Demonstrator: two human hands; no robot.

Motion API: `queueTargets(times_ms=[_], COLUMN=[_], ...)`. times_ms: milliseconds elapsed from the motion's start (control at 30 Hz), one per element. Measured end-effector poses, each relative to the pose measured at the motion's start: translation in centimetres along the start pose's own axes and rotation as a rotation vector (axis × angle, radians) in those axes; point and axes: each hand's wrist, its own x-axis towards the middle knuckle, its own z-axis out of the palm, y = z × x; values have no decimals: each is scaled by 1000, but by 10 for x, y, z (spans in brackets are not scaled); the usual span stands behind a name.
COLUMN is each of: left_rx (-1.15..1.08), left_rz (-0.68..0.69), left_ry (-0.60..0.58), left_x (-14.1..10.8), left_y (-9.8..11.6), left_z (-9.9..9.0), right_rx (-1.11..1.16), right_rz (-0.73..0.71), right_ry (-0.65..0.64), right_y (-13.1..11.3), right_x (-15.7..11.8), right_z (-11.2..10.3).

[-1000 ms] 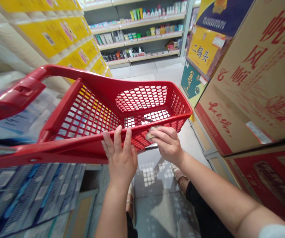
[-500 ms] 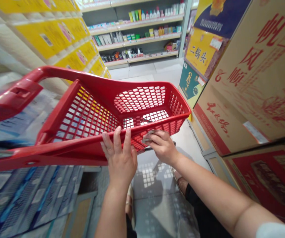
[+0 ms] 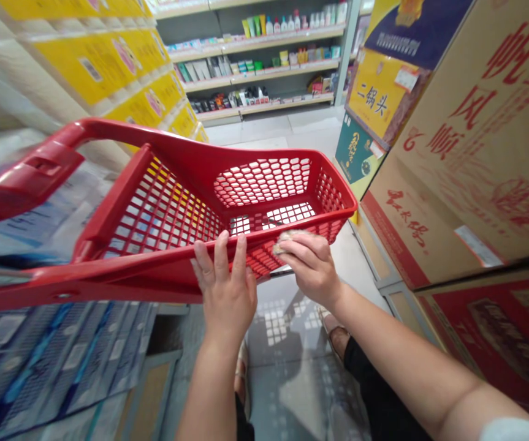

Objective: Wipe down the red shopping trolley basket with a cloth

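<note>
A red plastic shopping cart (image 3: 172, 269) with mesh sides stands across in front of me, its handle at the far left. My left hand (image 3: 227, 288) lies with outstretched fingers against the near side, fingertips at the top rim. To its right, my right hand (image 3: 312, 263) is closed around a crumpled greyish cloth (image 3: 285, 242). The cloth is pressed to the mesh of the near side, just below the rim. Part of the cloth is hidden by my fingers.
Yellow-labelled packs (image 3: 84, 67) are stacked at the left, blue packs (image 3: 48, 361) below them. Large cardboard boxes (image 3: 480, 135) line the right side. Beyond the cart, a shelf unit (image 3: 255, 76) carries bottles and tubes. My feet stand on the tiled floor (image 3: 287, 367).
My right hand and the cloth have moved a little right and up along the cart's side. My left hand stays at the rim. The view has shifted slightly.
</note>
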Motion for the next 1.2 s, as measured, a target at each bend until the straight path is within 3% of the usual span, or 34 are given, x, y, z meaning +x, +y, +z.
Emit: queueTargets(times_ms=[200, 367, 567, 733, 900, 1067, 1200], left_rx=[-14, -29, -28, -33, -27, -27, -54], left_rz=[-20, -10, -3, 5, 4, 14, 9], left_ry=[6, -1, -2, -34, -22, -21, -13], left_x=[1, 1, 1, 2, 2, 1, 0], left_y=[1, 1, -2, -2, -1, -1, -2], left_z=[-1, 0, 0, -4, -5, -6, -7], right_rx=[-21, -26, 13, -17, -3, -19, -61], right_rz=[-41, 42, -12, 59, -16, 78, 55], right_ry=[-93, 35, -50, 85, -49, 74, 14], right_y=[4, 7, 6, 10, 12, 7, 1], right_x=[0, 2, 6, 7, 2, 7, 2], right_z=[1, -1, -3, -7, -2, -4, 5])
